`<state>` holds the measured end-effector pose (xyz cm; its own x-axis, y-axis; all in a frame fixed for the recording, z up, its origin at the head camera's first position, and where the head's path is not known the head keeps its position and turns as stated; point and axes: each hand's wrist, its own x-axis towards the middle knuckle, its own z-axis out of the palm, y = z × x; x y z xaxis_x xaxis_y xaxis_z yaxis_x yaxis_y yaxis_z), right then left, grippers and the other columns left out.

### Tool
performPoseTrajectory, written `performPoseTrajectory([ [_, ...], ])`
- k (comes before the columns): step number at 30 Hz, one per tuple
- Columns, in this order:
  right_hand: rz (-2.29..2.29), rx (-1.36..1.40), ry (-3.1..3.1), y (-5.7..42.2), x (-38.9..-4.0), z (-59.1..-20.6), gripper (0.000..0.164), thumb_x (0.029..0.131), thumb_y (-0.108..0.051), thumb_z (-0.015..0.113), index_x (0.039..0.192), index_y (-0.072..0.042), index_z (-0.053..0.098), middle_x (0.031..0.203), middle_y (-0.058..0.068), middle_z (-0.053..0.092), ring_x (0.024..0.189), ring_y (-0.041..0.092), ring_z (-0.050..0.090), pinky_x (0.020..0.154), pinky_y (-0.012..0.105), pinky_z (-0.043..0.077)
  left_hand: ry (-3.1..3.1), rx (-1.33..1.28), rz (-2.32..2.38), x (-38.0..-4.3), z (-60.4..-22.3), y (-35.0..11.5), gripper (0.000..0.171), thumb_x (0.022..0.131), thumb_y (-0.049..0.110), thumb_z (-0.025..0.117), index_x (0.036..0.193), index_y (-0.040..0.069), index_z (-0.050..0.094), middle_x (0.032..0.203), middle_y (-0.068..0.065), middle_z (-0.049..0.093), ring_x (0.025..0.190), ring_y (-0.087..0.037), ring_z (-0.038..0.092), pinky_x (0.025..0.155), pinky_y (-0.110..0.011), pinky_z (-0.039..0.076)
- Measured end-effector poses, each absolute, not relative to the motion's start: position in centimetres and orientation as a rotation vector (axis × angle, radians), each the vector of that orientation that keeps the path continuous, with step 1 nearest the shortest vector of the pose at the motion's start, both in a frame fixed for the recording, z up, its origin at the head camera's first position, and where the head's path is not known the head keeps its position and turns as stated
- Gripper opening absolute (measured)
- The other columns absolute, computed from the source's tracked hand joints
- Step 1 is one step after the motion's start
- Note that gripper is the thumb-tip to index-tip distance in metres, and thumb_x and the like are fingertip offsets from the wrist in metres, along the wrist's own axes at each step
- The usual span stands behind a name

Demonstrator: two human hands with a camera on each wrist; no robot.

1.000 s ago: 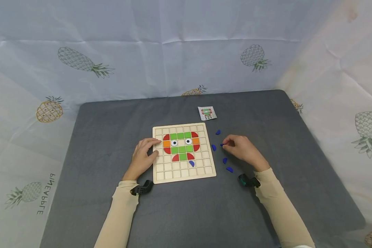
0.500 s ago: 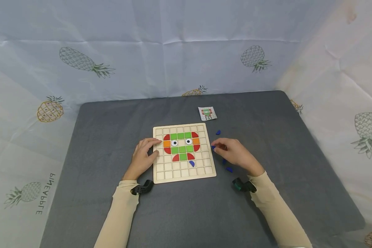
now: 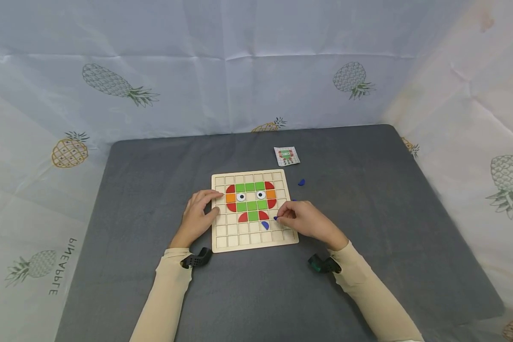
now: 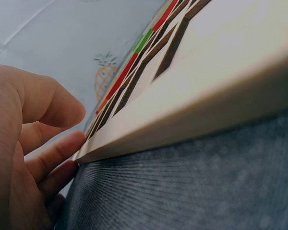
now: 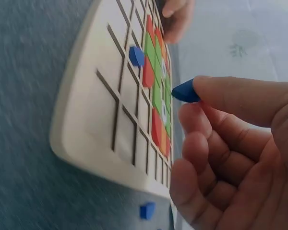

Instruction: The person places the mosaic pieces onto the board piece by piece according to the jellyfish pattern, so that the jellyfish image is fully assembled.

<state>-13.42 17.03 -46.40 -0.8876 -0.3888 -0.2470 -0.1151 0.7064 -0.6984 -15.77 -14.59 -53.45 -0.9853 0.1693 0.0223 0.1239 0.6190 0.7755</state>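
Note:
My right hand [image 3: 305, 219] pinches a blue half-round tile [image 5: 185, 91] between thumb and forefinger, over the right part of the wooden grid board [image 3: 235, 242]. My left hand [image 3: 195, 218] rests at the board's left edge, fingers relaxed and fingertips on the rim. Set in the grid is a face-like pattern of green tiles [image 3: 251, 206], red rounded tiles [image 3: 243, 218], orange tiles [image 3: 230, 197] and two eye tiles [image 3: 241, 196]. Below the lower right red tile lies another blue half-round tile [image 3: 265, 225], slightly askew.
A small pattern card [image 3: 287, 156] lies behind the board. One loose blue tile [image 3: 301, 182] sits right of the board on the grey tabletop [image 3: 256, 294]; more are partly or fully hidden by the right hand. A pineapple-print curtain [image 3: 256, 90] surrounds the table.
My right hand has moved left from the loose blue tiles to above the board, carrying one blue tile. The left hand has stayed in place.

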Motion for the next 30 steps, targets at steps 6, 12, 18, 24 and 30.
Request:
performPoseTrajectory([
  [6, -0.997, -0.335, 2.508, 15.9, -12.7, -47.4, 0.007, 0.094, -0.020, 0.071, 0.091, -0.013, 0.072, 0.074, -0.004, 0.064, 0.063, 0.010, 0.052, 0.054, 0.022, 0.040, 2.778, 0.259, 1.329, -15.8, -53.5, -14.6, 0.040, 0.093, 0.013, 0.062, 0.132, 0.015, 0.066, 0.138, -0.005, 0.056, 0.136, -0.027, 0.040, 0.114, -0.056, 0.027],
  [12, -0.975, -0.263, 2.516, 14.6, -11.7, -48.2, 0.010, 0.093, -0.024, 0.072, 0.086, -0.016, 0.073, 0.069, -0.006, 0.062, 0.060, 0.008, 0.053, 0.054, 0.022, 0.039, 2.775, 0.259, 1.331, -15.8, -53.5, -14.6, 0.039, 0.093, 0.013, 0.062, 0.132, 0.016, 0.066, 0.139, -0.005, 0.055, 0.137, -0.027, 0.040, 0.114, -0.056, 0.028],
  [18, -0.866, -0.242, 2.579, 13.8, -11.3, -48.4, 0.013, 0.092, -0.027, 0.073, 0.083, -0.017, 0.071, 0.066, -0.008, 0.059, 0.057, 0.009, 0.051, 0.053, 0.024, 0.038, 2.775, 0.253, 1.323, -15.8, -53.4, -14.7, 0.039, 0.093, 0.013, 0.062, 0.132, 0.016, 0.066, 0.141, -0.005, 0.054, 0.138, -0.028, 0.039, 0.114, -0.057, 0.028],
  [24, -0.719, -0.259, 2.639, 13.2, -10.9, -48.2, 0.017, 0.092, -0.031, 0.073, 0.082, -0.018, 0.070, 0.063, -0.008, 0.055, 0.056, 0.009, 0.049, 0.051, 0.025, 0.035, 2.770, 0.254, 1.322, -15.8, -53.3, -14.7, 0.040, 0.093, 0.013, 0.062, 0.132, 0.015, 0.066, 0.141, -0.006, 0.055, 0.138, -0.028, 0.039, 0.114, -0.057, 0.027],
  [30, -0.671, -0.246, 2.673, 12.9, -10.7, -48.2, 0.018, 0.094, -0.031, 0.071, 0.081, -0.019, 0.066, 0.063, -0.008, 0.053, 0.055, 0.009, 0.048, 0.050, 0.026, 0.034, 2.768, 0.252, 1.326, -15.8, -53.4, -14.8, 0.040, 0.093, 0.013, 0.061, 0.132, 0.015, 0.066, 0.141, -0.006, 0.055, 0.139, -0.028, 0.038, 0.115, -0.057, 0.027],
])
